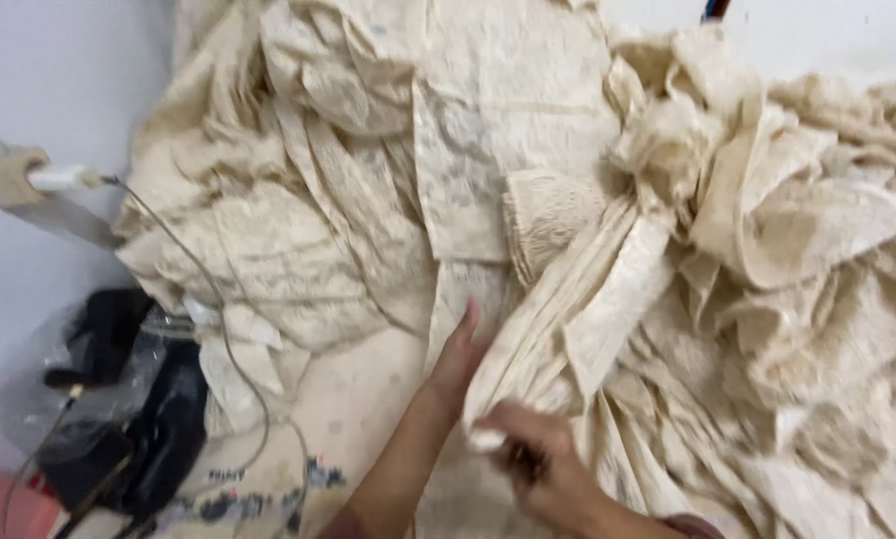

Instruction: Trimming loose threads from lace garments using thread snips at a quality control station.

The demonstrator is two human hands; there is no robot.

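Note:
A big heap of cream patterned fabric (528,170) fills most of the head view. My left hand (456,357) lies flat with fingers extended under a folded strip of this cloth near the lower middle. My right hand (536,454) is closed around the lower end of that same strip (608,299), pinching its edge. A rolled piece with a fringed end (548,215) sits in the heap above both hands.
A pale work surface (353,399) shows at the lower left, with dark marks on it. A thin cable (230,339) runs across it. Black objects in a clear plastic bag (119,389) sit at the far left. A white wall is behind.

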